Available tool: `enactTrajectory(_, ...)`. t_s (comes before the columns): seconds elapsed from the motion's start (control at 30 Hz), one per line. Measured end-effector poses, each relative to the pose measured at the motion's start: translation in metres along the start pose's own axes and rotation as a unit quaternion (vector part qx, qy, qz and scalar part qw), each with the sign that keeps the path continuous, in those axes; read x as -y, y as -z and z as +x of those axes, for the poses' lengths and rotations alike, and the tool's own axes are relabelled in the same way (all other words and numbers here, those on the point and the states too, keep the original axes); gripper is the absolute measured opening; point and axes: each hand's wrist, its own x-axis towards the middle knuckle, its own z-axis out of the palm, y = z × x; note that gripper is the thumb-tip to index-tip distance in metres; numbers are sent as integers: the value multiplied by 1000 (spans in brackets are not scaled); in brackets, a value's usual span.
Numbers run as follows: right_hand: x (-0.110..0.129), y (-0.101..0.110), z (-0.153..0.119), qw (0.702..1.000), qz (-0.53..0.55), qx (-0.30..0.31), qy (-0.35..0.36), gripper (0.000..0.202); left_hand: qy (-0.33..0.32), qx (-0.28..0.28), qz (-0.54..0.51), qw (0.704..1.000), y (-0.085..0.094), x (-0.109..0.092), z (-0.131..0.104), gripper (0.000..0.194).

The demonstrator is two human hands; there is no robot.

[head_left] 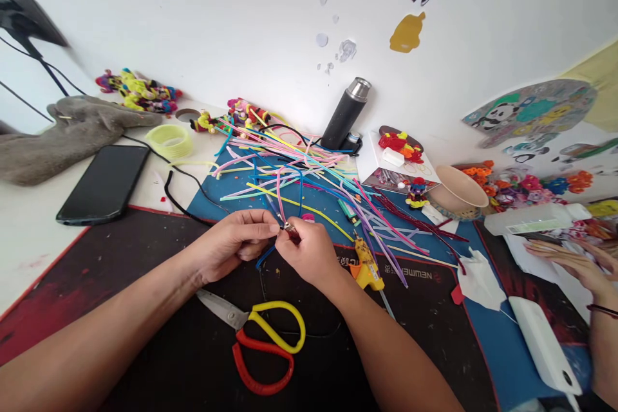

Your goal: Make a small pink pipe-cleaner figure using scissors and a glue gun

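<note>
Both hands meet over the dark mat, fingertips nearly touching. My left hand is closed, thumb and index finger pinching what looks like a blue pipe cleaner, part of which shows below the fingers. My right hand is closed around a small shiny brownish piece; most of it is hidden by the fingers. Right behind the hands spreads a loose heap of coloured pipe cleaners. Scissors with yellow and red handles lie on the mat below the hands. A yellow glue gun lies right of my right hand.
A phone, yellow coil and grey cloth lie left. A black thermos stands by the wall. Right are a bowl, pipe-cleaner flowers, a white device and another person's hand.
</note>
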Motion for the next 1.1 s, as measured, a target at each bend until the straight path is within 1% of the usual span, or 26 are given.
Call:
enactTrajectory(0.23, -2, 4, 0, 999, 46, 8, -7, 37, -1, -4, 6, 1000, 1, 1, 1, 46)
enactTrajectory(0.37, 0, 8, -1, 998, 64, 13, -12, 37, -6, -8, 0, 1000, 2, 1, 2, 44)
enactTrajectory(0.5, -1, 13, -2, 994, 105, 17, -18, 39, -17, -8, -3, 1000, 3, 0, 1, 40)
enactTrajectory(0.6, -2, 14, -3, 989, 145, 10, -32, 39, -25, -9, -4, 1000, 3, -1, 1, 41)
enactTrajectory(0.7, -3, 14, -2, 984, 172, -12, -50, 36, -34, -19, -4, 999, 2, -1, 2, 43)
enactTrajectory(0.83, -5, 14, -1, 978, 199, -35, -45, 33, -37, -32, 6, 999, 1, 0, 2, 47)
enactTrajectory(1.1, -4, 15, -3, 976, 214, -22, -34, 29, -45, -45, 37, 997, -1, 1, 2, 43)
